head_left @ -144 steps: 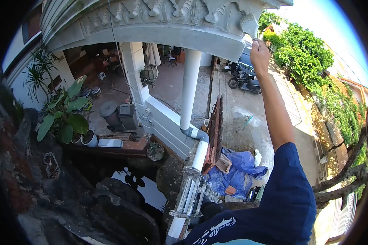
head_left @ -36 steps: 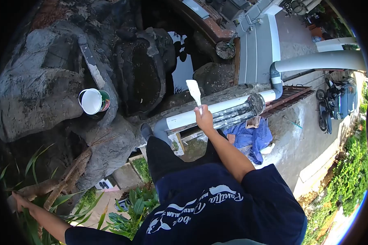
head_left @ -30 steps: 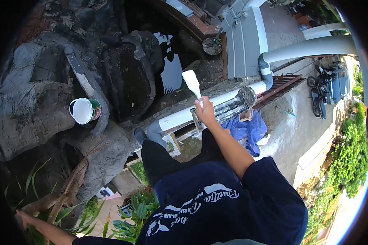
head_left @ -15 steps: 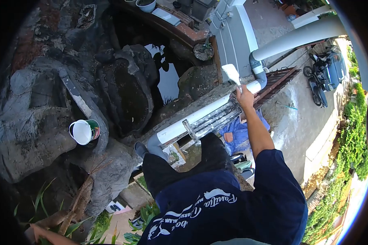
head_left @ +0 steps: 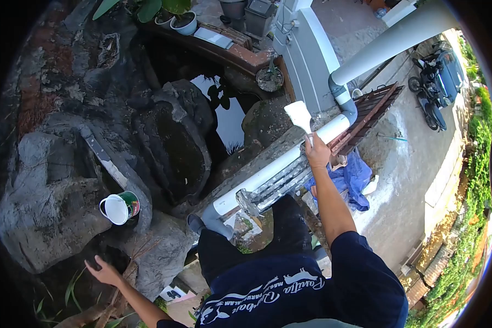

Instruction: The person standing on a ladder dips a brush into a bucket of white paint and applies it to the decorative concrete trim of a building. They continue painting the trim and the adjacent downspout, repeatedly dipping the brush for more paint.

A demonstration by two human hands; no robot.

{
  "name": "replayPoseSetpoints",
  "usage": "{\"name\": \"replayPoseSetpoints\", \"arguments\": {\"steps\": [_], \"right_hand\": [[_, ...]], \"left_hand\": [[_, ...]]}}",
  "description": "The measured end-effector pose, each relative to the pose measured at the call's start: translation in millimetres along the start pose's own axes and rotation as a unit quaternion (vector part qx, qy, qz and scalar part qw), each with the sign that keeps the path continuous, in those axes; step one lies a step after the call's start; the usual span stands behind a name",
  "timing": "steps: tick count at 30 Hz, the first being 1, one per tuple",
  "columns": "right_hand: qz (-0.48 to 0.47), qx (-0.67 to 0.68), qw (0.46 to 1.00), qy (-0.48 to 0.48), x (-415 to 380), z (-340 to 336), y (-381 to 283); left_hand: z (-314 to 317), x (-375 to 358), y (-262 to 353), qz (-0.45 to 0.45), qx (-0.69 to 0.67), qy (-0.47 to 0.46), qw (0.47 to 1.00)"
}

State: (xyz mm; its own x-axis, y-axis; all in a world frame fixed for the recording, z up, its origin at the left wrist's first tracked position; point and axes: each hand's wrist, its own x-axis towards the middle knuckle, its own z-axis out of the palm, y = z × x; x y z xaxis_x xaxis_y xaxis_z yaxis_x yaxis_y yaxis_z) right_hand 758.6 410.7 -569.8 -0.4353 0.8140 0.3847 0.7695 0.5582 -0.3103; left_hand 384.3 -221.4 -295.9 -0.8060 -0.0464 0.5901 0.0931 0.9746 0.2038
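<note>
My right hand [head_left: 317, 151] grips the handle of a paintbrush [head_left: 298, 116] whose wide bristles are covered in white. The brush points up and away, just above a white pipe [head_left: 268, 180] that runs slantwise in front of me. At lower left my left hand [head_left: 105, 273] reaches out over dark rock with its fingers apart and nothing in them. Above that hand, not touched by it, a paint bucket [head_left: 130, 204] with a green label and white inside sits tilted on the rocks.
A ladder [head_left: 279, 183] lies along the pipe near my legs. Beyond the rocks is a dark pond [head_left: 228, 117]. Potted plants [head_left: 183, 23] stand at the back, a blue tarp [head_left: 357, 177] lies below right, and a motorcycle [head_left: 429, 93] is parked farther right.
My left hand has come up from the lower edge toward the bucket, its fingers spreading. The brush in my right hand has shifted slightly left and down in view as the camera turned.
</note>
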Motion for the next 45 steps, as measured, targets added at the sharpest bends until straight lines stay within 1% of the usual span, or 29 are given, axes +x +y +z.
{"name": "replayPoseSetpoints", "arguments": {"steps": [1,2,3,4,5,6,8,9,10,11,12,15,18,21,22,25,26,29,30,31,33,35,37,39,40,41,43,44,45], "right_hand": [[0.01,0.002,1.0,0.0,-0.8,0.0,-0.8],[0.005,0.008,1.0,0.015,-0.1,0.5,-1.4],[0.003,-0.014,1.0,0.007,-0.9,2.0,0.0],[0.007,-0.009,1.0,0.008,-1.4,2.6,0.2],[0.012,-0.005,1.0,0.008,-1.2,2.4,-0.2],[0.015,-0.005,1.0,0.01,0.0,2.0,-1.4],[0.021,-0.002,1.0,0.019,-0.5,1.6,-1.5],[0.03,0.004,1.0,0.009,2.0,-2.7,-4.6],[0.042,0.016,0.999,-0.005,2.7,-6.3,-6.5],[0.05,0.029,0.998,-0.017,4.9,-8.2,-7.1],[0.052,0.027,0.998,-0.022,4.7,-8.9,-6.8],[0.048,0.032,0.998,-0.035,0.5,-6.9,-1.0],[0.062,0.046,0.996,-0.043,0.3,-8.7,-1.4],[0.045,0.054,0.997,-0.042,1.0,-9.1,-0.9],[0.031,0.033,0.998,-0.044,1.3,-9.3,-0.6],[0.02,0.028,0.999,-0.038,2.8,-7.4,-1.5],[0.021,0.026,0.998,-0.055,1.3,-8.8,-1.4],[-0.005,0.055,0.998,0.0,5.9,-13.4,-5.4],[0.024,0.068,0.997,-0.03,4.5,-14.8,-6.0],[0.017,0.053,0.998,-0.027,4.7,-14.7,-6.1],[0.002,0.027,0.999,-0.02,5.2,-13.2,-7.7],[-0.018,0.013,0.999,-0.033,-0.8,-3.5,-0.5],[-0.003,-0.013,0.996,-0.086,-3.6,-2.3,1.4],[0.002,-0.043,0.992,-0.122,-2.4,-3.4,1.2],[-0.002,-0.075,0.988,-0.138,0.6,-6.4,-2.3],[-0.027,-0.095,0.986,-0.136,-3.2,2.0,7.8],[-0.012,-0.116,0.98,-0.161,-1.9,1.4,6.8],[-0.003,-0.151,0.972,-0.182,1.3,-1.9,0.5],[-0.005,-0.155,0.973,-0.17,1.8,-2.2,-1.5]], "left_hand": [[50.0,-41.5,41.8,-0.07,-0.21,-0.135,0.966],[90.0,-86.7,90.6,-0.104,-0.303,-0.269,0.908],[119.3,-132.6,151.7,-0.1,-0.345,-0.377,0.854],[137.6,-176.1,215.3,-0.095,-0.392,-0.478,0.781],[148.6,-211.7,270.2,-0.062,-0.381,-0.583,0.715],[167.5,-251.1,309.9,-0.064,-0.416,-0.649,0.633],[180.3,-307.9,394.9,-0.036,-0.431,-0.709,0.557],[182.0,-328.2,432.8,-0.045,-0.437,-0.73,0.523],[176.2,-338.1,470.2,-0.092,-0.407,-0.758,0.501],[184.4,-358.8,492.5,-0.127,-0.406,-0.773,0.47],[182.8,-372.1,515.7,-0.163,-0.377,-0.791,0.453],[169.5,-401.4,554.8,-0.174,-0.364,-0.806,0.433],[164.0,-407.1,566.1,-0.282,-0.37,-0.768,0.441],[163.3,-413.2,565.1,-0.302,-0.405,-0.748,0.431],[158.6,-410.4,567.9,-0.323,-0.412,-0.736,0.43],[162.2,-402.8,573.5,-0.283,-0.445,-0.727,0.44],[161.2,-402.3,577.2,-0.294,-0.455,-0.714,0.444],[199.4,-416.7,576.3,-0.323,-0.469,-0.666,0.482],[199.0,-402.1,577.6,-0.305,-0.476,-0.644,0.516],[202.0,-387.5,575.8,-0.331,-0.508,-0.614,0.505],[196.7,-347.8,560.9,-0.37,-0.515,-0.579,0.513],[204.9,-316.8,524.6,-0.371,-0.538,-0.526,0.544],[226.2,-296.4,460.2,-0.361,-0.567,-0.497,0.548],[232.7,-274.4,392.4,-0.392,-0.55,-0.451,0.583],[233.5,-266.1,358.8,-0.412,-0.526,-0.411,0.621],[240.8,-259.1,319.6,-0.395,-0.504,-0.383,0.666],[248.6,-257.4,226.3,-0.368,-0.438,-0.333,0.75],[247.7,-253.8,185.5,-0.383,-0.438,-0.292,0.759],[236.9,-241.1,148.9,-0.399,-0.436,-0.276,0.758]]}}
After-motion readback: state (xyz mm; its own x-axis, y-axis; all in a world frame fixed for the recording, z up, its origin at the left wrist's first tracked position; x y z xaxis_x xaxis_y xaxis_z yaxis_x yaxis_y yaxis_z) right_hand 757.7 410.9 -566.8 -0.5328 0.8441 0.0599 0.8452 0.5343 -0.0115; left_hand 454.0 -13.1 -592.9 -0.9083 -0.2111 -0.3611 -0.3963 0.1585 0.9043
